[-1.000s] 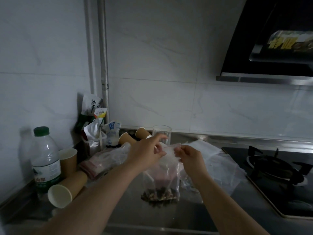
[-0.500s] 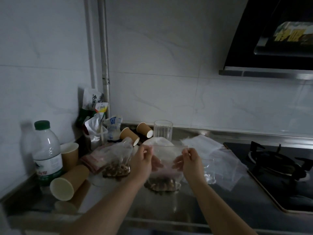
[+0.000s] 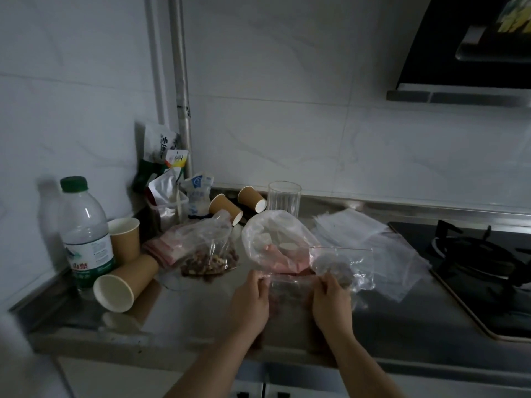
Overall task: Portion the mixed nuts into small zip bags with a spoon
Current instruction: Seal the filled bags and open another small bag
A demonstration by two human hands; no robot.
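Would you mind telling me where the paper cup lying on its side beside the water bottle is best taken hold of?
Judging by its pose, grip the paper cup round its brown wall near the middle, coming from above. It lies on its side with the open mouth towards the camera and its base towards the upright cup, and the water bottle stands close on its left, so a top approach looks clearest.

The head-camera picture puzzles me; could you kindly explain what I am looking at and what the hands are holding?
There is no machine here: a camera worn on a person's head looks down at their two bare hands over a steel kitchen counter. The left hand and right hand pinch the two ends of a small clear zip bag; the dim light hides its contents. Behind lie a bag of mixed nuts, more clear bags, paper cups, a water bottle and a glass. A gas hob sits to the right.
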